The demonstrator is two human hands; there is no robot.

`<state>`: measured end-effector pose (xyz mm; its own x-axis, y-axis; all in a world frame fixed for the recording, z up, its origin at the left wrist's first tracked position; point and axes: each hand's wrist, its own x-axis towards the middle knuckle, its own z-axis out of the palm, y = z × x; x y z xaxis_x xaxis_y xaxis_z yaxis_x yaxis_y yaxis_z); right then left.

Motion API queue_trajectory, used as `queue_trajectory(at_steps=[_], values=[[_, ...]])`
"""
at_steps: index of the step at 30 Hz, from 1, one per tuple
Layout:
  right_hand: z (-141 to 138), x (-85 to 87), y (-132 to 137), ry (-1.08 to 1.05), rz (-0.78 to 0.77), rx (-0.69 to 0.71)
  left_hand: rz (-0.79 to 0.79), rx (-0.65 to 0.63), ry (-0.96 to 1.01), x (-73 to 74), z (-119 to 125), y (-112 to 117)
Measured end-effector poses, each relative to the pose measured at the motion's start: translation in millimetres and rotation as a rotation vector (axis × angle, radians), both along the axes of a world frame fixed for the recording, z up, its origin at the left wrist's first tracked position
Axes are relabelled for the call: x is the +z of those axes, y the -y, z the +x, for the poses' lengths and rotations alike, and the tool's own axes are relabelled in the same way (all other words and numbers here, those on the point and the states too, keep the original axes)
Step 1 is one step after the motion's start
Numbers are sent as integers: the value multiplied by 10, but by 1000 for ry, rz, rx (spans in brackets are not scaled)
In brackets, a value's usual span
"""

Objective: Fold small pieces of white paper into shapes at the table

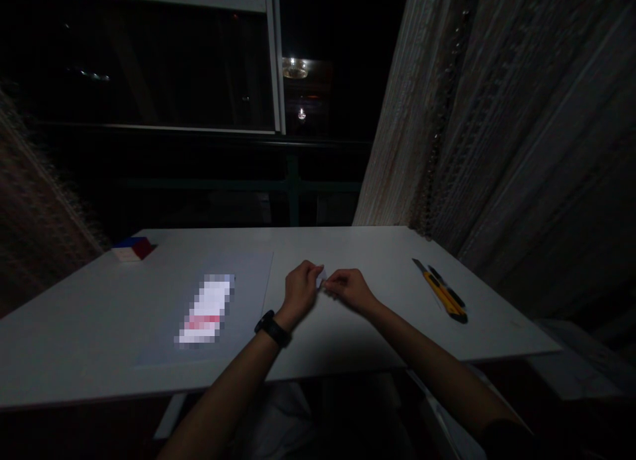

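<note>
A small white scrap (320, 278), perhaps folded paper, is held just above the middle of the white table (348, 248), between the two hands. The left hand (299, 291), a dark watch (272, 329) on its wrist, pinches one edge with its fingertips. The right hand (348, 289) pinches the other edge, and the fingers of both hands nearly meet.

A grey sheet (248, 274) lies flat on the table just left of the hands. Well to the right, a yellow utility knife (440, 294) lies touching a black pen (447, 286). At the far left corner sits a small blue and red block (132, 247); I cannot tell if it is a box or holds anything. A pale curtain (497, 128) hangs to the right.
</note>
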<state>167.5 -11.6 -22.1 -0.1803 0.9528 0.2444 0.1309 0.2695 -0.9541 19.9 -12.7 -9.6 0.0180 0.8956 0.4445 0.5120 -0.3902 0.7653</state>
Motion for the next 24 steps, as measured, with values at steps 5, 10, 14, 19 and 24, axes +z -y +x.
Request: queue_trajectory(at_steps=[5,10,14,19,24], values=[[6,13,7,-27,-28,73,16,-22,-23,30,7,4],[19,9,-11,-71,-31,78,1,-42,-55,20,20,-4],[26,-10,-30,-77,-33,60,24,-50,-75,6,23,-10],[41,-24,-41,-80,-14,38,-2,-75,-7,-5,21,-22],[46,7,-28,-71,-3,37,-7,-137,94,-15,20,-32]])
